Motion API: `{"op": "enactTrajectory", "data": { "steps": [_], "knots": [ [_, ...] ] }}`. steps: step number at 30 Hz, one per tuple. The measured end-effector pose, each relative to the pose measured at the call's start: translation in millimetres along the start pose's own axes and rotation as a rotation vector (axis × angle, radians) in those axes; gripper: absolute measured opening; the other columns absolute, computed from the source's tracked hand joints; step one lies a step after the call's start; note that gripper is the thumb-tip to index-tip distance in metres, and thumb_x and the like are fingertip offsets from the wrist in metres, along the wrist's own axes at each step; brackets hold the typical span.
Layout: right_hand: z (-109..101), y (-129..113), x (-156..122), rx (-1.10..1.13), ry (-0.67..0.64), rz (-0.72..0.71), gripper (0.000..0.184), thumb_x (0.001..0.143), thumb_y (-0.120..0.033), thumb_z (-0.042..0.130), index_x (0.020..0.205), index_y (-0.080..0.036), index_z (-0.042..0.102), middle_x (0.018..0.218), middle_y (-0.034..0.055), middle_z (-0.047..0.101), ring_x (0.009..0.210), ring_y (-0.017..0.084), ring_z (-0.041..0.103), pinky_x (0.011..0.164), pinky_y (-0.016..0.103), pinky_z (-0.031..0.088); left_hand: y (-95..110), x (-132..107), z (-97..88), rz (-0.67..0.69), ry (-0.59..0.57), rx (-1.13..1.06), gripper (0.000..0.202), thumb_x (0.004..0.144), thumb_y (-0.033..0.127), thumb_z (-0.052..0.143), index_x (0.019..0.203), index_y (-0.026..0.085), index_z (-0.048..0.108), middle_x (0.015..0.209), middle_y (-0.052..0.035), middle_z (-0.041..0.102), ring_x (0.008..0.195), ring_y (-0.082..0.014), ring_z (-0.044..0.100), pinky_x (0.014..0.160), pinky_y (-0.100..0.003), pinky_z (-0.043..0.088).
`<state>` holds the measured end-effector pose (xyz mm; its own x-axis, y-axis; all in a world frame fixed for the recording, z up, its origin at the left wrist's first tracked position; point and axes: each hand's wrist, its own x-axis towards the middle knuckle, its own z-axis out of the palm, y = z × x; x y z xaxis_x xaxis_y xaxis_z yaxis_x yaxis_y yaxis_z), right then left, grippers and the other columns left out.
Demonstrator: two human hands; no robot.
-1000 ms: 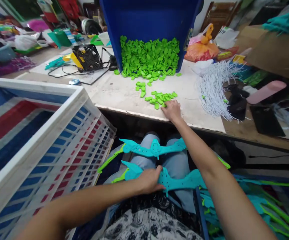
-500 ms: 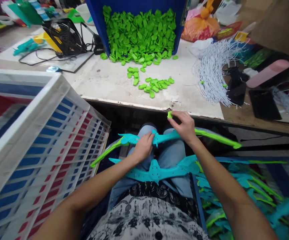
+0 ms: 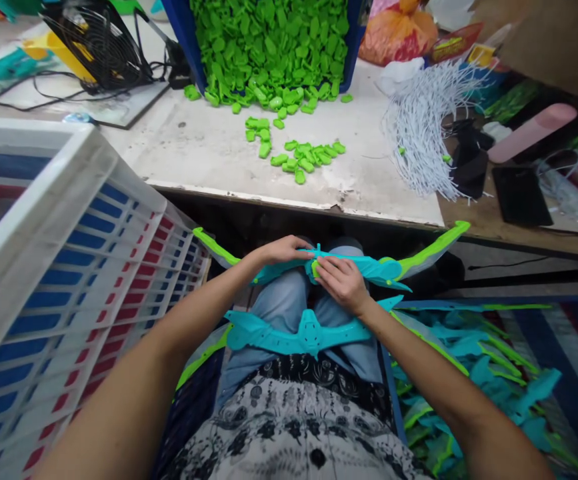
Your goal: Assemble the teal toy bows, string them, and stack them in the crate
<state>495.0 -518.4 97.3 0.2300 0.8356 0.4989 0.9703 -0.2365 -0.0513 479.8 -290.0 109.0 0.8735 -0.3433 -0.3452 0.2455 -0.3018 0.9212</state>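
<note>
Across my knees lies a turquoise toy bow (image 3: 376, 268) with green limbs whose tips point toward the table. My left hand (image 3: 286, 250) is closed on it just left of its middle. In my right hand (image 3: 343, 283), the fingers pinch a small green plastic piece (image 3: 315, 269) against the bow's centre. The fingertips partly cover that piece, so whether it is seated cannot be seen. A second turquoise toy bow (image 3: 313, 337) rests on my lap, nearer my body, untouched by either hand.
A blue bin (image 3: 183, 47) of green pieces lies tipped on the table (image 3: 179, 153), with several loose pieces (image 3: 306, 155) before it. White cords (image 3: 423, 133) lie right. A white crate (image 3: 83, 180) stands left; more bows (image 3: 489, 360) fill a container at right.
My right hand has brought the green piece left and down to the bow's centre. The held bow has turned over, its limb tips now toward the table. My left hand has shifted slightly up.
</note>
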Motion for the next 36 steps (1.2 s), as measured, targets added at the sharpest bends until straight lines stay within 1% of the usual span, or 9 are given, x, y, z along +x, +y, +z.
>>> {"op": "enactTrajectory", "data": {
  "steps": [7,13,18,21,24,27,30,32,36],
  "knots": [
    [2,-6,-4,0.048,-0.063,0.032,0.025,0.087,-0.021,0.054,0.111,-0.022,0.064,0.12,0.0081,0.063,0.11,0.025,0.056,0.084,0.043,0.044,0,0,1.9,0.029,0.027,-0.014,0.05,0.07,0.054,0.063,0.091,0.009,0.069,0.081,-0.0038,0.064,0.077,-0.0171,0.054,0.071,-0.028,0.042],
    [3,-6,-4,0.122,-0.049,0.264,0.02,0.085,-0.031,0.056,0.103,-0.026,0.064,0.119,0.0093,0.061,0.122,0.029,0.046,0.096,0.052,0.037,2,1,12.6,0.068,0.059,0.24,0.053,0.063,0.056,0.067,0.088,0.01,0.064,0.072,-0.0002,0.058,0.07,-0.0147,0.051,0.063,-0.024,0.037],
    [11,-5,-1,0.156,-0.082,0.454,0.058,0.08,-0.044,0.06,0.131,-0.02,0.043,0.122,0.0137,0.055,0.113,0.031,0.049,0.096,0.05,0.035,2,7,18.7,0.072,0.176,0.459,0.049,0.067,0.06,0.062,0.078,0.012,0.063,0.064,0.0018,0.052,0.063,-0.0129,0.047,0.057,-0.023,0.031],
    [11,-6,3,0.093,-0.186,0.506,0.065,0.077,-0.041,0.064,0.133,-0.017,0.042,0.114,0.0144,0.059,0.104,0.032,0.052,0.089,0.049,0.037,3,3,23.4,0.057,0.218,0.559,0.046,0.069,0.057,0.063,0.087,0.014,0.065,0.072,-0.0002,0.059,0.069,-0.0157,0.053,0.061,-0.024,0.035],
    [-3,4,13,0.142,-0.305,0.488,0.055,0.075,-0.038,0.066,0.124,-0.016,0.053,0.107,0.0138,0.063,0.099,0.031,0.056,0.083,0.046,0.041,3,-12,36.2,0.068,0.318,0.661,0.045,0.074,0.052,0.062,0.106,0.02,0.063,0.094,-0.0036,0.064,0.085,-0.0199,0.059,0.07,-0.025,0.041],
    [-24,30,39,0.426,-0.332,0.419,0.028,0.081,-0.035,0.058,0.105,-0.02,0.065,0.095,0.0064,0.068,0.085,0.022,0.062,0.074,0.035,0.046,-2,-31,59.2,0.125,0.415,0.799,0.041,0.083,0.043,0.055,0.119,0.023,0.056,0.11,-0.0078,0.061,0.098,-0.0231,0.057,0.08,-0.031,0.044],
    [-30,57,89,0.385,-0.087,0.496,0.023,0.087,-0.03,0.048,0.091,-0.019,0.068,0.087,0.0054,0.068,0.08,0.019,0.061,0.075,0.032,0.047,-10,-43,84.7,0.175,0.453,0.94,0.039,0.089,0.029,0.049,0.128,0.026,0.049,0.126,-0.0132,0.052,0.108,-0.0269,0.053,0.089,-0.04,0.042],
    [-18,67,129,0.204,0.016,0.508,0.022,0.087,-0.03,0.051,0.091,-0.017,0.068,0.092,0.0097,0.065,0.09,0.023,0.058,0.083,0.036,0.045,-13,-46,96.7,0.177,0.449,0.968,0.05,0.085,0.03,0.056,0.134,0.028,0.043,0.138,-0.0165,0.04,0.119,-0.0319,0.046,0.093,-0.046,0.039],
    [20,71,196,-0.013,-0.041,0.528,0.031,0.083,-0.035,0.056,0.102,-0.012,0.064,0.105,0.0188,0.059,0.104,0.032,0.049,0.087,0.046,0.041,-11,-47,99.8,0.138,0.391,0.878,0.074,0.075,0.045,0.067,0.139,0.027,0.035,0.147,-0.0197,0.025,0.128,-0.0378,0.034,0.097,-0.052,0.035]
  ]
}}
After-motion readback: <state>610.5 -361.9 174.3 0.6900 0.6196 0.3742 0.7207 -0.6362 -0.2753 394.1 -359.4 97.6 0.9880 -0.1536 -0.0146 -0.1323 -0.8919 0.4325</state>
